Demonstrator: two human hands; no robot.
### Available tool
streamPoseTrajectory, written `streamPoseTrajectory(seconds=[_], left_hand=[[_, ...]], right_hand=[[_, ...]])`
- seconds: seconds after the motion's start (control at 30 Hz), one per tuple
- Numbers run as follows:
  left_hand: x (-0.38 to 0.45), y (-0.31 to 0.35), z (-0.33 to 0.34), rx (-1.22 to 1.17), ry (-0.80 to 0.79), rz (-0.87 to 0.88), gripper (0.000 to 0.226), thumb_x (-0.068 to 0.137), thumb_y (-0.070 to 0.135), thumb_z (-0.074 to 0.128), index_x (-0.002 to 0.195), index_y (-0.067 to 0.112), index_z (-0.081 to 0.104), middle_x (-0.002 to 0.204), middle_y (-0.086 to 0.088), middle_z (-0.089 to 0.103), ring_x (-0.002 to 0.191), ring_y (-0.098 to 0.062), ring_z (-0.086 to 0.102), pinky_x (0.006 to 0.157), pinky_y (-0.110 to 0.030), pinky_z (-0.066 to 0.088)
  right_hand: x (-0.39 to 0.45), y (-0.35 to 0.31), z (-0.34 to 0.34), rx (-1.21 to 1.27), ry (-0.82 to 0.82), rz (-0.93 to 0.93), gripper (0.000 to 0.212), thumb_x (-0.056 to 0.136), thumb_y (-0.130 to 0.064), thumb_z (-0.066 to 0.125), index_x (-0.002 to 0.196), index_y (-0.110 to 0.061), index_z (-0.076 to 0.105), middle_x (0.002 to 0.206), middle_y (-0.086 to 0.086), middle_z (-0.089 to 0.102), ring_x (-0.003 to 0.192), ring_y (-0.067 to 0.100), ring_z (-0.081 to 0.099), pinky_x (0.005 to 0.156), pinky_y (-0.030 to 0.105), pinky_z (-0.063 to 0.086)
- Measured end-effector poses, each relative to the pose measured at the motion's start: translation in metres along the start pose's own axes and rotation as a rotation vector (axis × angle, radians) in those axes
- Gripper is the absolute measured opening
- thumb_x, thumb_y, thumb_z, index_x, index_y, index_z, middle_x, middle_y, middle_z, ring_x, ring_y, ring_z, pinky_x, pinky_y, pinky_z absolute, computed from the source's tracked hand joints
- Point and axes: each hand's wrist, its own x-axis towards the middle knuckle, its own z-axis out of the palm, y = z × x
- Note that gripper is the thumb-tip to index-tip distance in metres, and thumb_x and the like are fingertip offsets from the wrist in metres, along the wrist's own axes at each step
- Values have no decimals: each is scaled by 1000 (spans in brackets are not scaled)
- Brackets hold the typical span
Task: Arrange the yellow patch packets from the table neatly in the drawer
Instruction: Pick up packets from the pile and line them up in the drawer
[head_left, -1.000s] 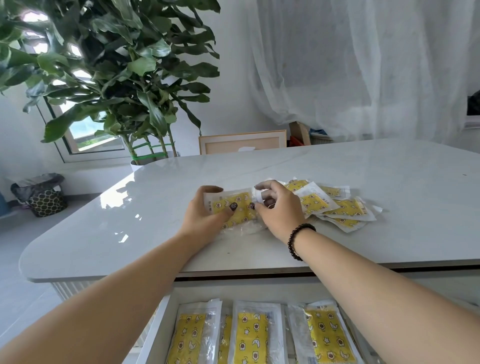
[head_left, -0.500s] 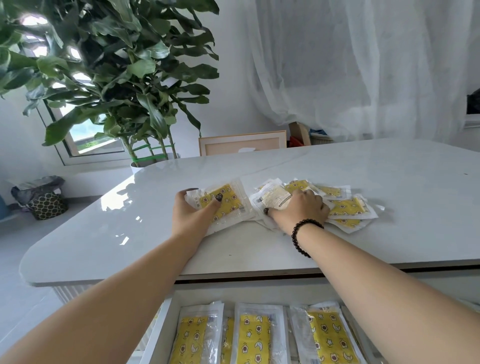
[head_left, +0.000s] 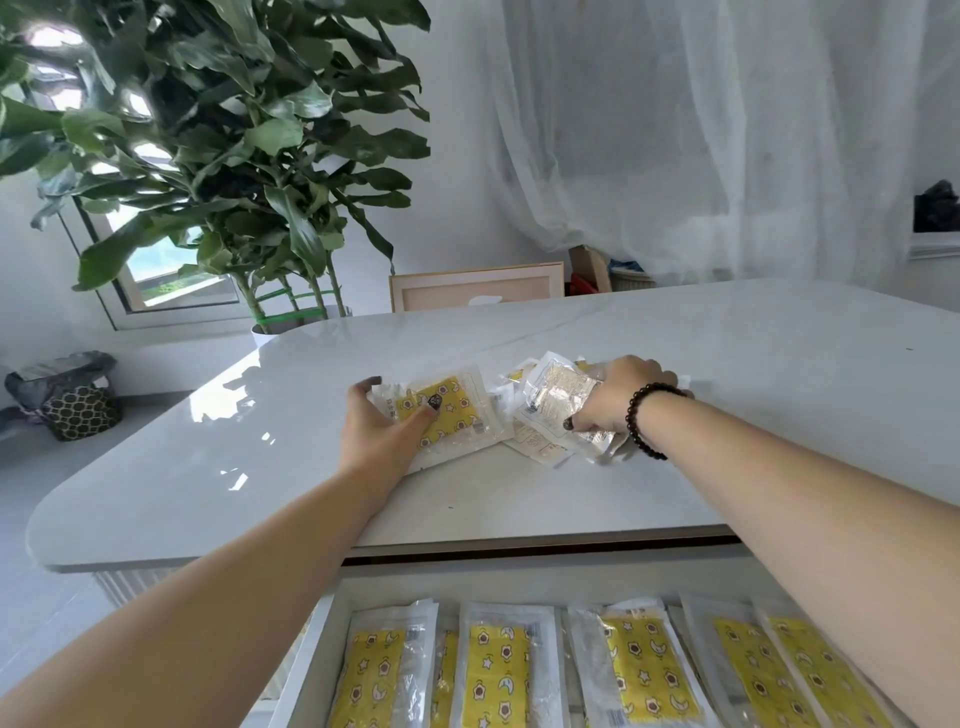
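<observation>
Left hand (head_left: 382, 434) pins a yellow packet (head_left: 441, 410); right hand (head_left: 618, 397) grasps an upturned packet (head_left: 556, 395). We should square both grips' stacks on the surface (head_left: 727, 374), then drop them beside the drawer (head_left: 317, 649) rows.

My left hand (head_left: 382, 436) on yellow star-print packet (head_left: 449, 415) on white marble table (head_left: 727, 415), right hand (head_left: 618, 397) on packet pile (head_left: 550, 415) beside it, open white drawer (head_left: 322, 649) before me holding packet rows (head_left: 498, 670), leafy potted plant (head_left: 234, 156) behind left.

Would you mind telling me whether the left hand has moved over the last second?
Yes. The left hand has drawn its packets leftward along the table, away from the pile.
</observation>
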Motion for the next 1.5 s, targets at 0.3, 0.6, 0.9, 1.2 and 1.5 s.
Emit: streamPoseTrajectory(seconds=[0.3, 0.6, 0.9, 1.2, 1.5], left_hand=[[-39, 20, -20, 212, -266, -19, 94, 90, 31, 65, 148, 51, -5, 154, -8, 33, 93, -18, 60, 72, -24, 44], [-115, 56, -35, 0, -476, -71, 25, 92, 12, 61, 102, 31, 74, 92, 1, 71, 71, -11, 58, 67, -15, 44], [-171, 79, -59, -59, -550, -42, 36, 89, 21, 67, 121, 37, 64, 119, 15, 61, 107, -9, 62, 106, -31, 45], [-194, 105, -78, -368, -744, -188, 25, 97, 12, 52, 100, 18, 77, 97, -6, 75, 79, -17, 71, 78, -32, 60], [-190, 105, -83, -611, -687, -374, 38, 100, 28, 41, 96, 2, 67, 84, -19, 73, 69, -27, 73, 62, -39, 62]], right_hand=[[-34, 19, -37, 549, 45, -64, 23, 67, -10, 78, 88, -7, 70, 90, 9, 71, 84, 24, 67, 73, 29, 56], [-115, 23, -69, 750, 233, -353, 21, 77, -14, 73, 95, -13, 62, 85, 3, 67, 76, 23, 62, 63, 28, 48], [-195, 51, -84, 679, 432, -604, 19, 83, -7, 68, 94, -18, 56, 81, -11, 63, 69, -6, 57, 54, 2, 41], [-226, 46, -100, 717, 630, -909, 22, 81, -7, 70, 96, -18, 60, 80, -10, 67, 73, -4, 62, 60, 2, 44], [-237, 43, -79, 554, 399, -1278, 18, 82, -15, 65, 97, -24, 58, 91, -6, 70, 85, 2, 65, 74, 14, 51]])
